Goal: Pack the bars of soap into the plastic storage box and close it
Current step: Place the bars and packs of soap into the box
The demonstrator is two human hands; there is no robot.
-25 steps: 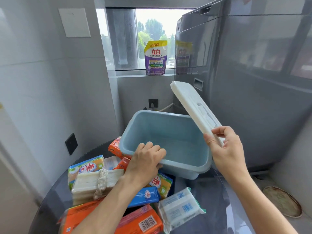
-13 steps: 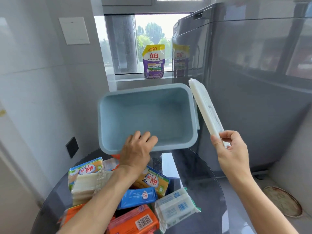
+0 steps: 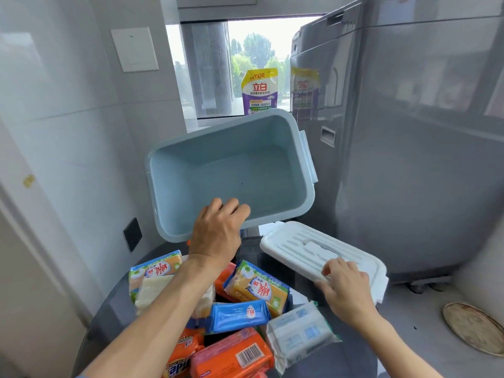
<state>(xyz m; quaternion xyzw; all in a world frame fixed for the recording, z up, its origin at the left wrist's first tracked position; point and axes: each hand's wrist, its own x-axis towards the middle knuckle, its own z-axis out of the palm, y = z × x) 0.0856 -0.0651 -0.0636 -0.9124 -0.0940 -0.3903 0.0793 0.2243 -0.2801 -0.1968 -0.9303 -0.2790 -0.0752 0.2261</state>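
Note:
My left hand (image 3: 218, 236) grips the near rim of the empty light-blue storage box (image 3: 231, 173), holding it lifted and tipped so its open mouth faces me. The white lid (image 3: 313, 249) lies flat on the dark round table (image 3: 109, 309) to the right, and my right hand (image 3: 346, 287) rests on its near edge. Below the box lies a pile of wrapped soap bars: a yellow-green one (image 3: 259, 287), a blue one (image 3: 240, 315), an orange one (image 3: 234, 356), a clear-wrapped white one (image 3: 300, 334) and several more at the left.
A tall grey appliance (image 3: 409, 145) stands close on the right. A purple detergent pouch (image 3: 260, 91) sits on the window sill behind the box. White tiled wall at the left with a black socket (image 3: 132, 234). A round drain cover (image 3: 474, 328) lies on the floor.
The lid came down from upright in my right hand to flat on the table. The box stays lifted and tipped toward me, shifted slightly right.

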